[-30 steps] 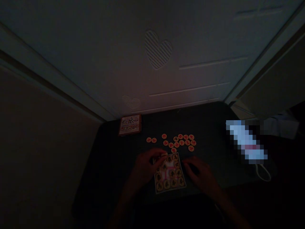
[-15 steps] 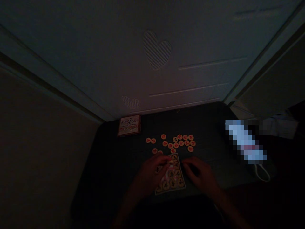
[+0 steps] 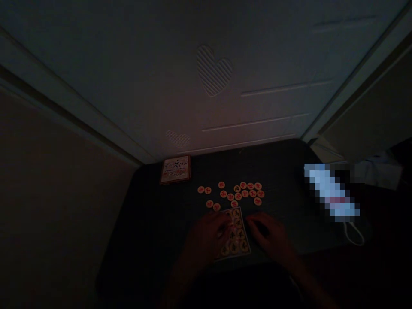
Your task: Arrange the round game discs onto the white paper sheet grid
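Note:
A shallow square box part (image 3: 246,253) lies near the table's front edge, with several round Chinese chess pieces (image 3: 241,234) in it, marked in dark characters. My left hand (image 3: 207,234) is over its left half and hides that side. The fingers there are bent and drawn together over the pieces; what they hold, if anything, is too dark to see. Just right of the box part, my right hand (image 3: 268,231) curls with thumb and fingertips together, their contents hidden. Beyond both hands lie several loose Chinese chess pieces (image 3: 245,193), mostly with red characters.
A flat square box or lid (image 3: 175,169) with a printed top sits at the table's back left. To the right lies a bright, pixelated object (image 3: 333,193) with a pale cord loop (image 3: 354,234). A white panel (image 3: 144,86) with heart reliefs rises behind the dark table (image 3: 144,223).
My left hand has shifted slightly down over the box part and covers more of its lower left corner. A loose piece behind it shows more fully. My right hand stays almost still.

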Available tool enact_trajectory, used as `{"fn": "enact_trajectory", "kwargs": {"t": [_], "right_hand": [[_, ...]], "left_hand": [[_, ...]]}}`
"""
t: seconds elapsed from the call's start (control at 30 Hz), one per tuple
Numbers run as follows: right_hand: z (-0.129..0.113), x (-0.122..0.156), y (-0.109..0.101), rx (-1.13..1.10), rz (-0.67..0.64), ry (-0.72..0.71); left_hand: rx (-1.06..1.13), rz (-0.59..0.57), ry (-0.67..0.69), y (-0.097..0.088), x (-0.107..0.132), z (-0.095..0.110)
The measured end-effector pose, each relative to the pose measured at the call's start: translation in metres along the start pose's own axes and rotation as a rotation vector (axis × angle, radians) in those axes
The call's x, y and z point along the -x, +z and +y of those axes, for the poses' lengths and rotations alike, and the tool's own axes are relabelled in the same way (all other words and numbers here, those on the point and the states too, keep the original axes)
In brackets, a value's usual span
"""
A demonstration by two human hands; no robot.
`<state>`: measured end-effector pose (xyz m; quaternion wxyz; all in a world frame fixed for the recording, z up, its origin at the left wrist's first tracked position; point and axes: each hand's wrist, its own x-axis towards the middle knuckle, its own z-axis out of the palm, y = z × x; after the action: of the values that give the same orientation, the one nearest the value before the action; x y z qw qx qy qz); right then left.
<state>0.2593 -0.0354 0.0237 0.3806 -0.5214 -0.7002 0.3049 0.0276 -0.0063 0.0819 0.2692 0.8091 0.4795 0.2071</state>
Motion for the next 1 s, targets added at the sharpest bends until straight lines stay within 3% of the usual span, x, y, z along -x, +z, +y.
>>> {"fn": "enact_trajectory", "kwargs": {"t": [0.3,1.0], "right_hand": [[-0.0017,-0.0008,0.0004,-0.01,0.023,-0.007],[0.0012,0.0002,0.0014,0.005,0.005,-0.004]], "left_hand": [[-0.121,-0.076,-0.016,0.0025,-0.0024,0.0002],[-0.192,-0.098,-0.047,0.002,-0.0045,-0.0026]]}}
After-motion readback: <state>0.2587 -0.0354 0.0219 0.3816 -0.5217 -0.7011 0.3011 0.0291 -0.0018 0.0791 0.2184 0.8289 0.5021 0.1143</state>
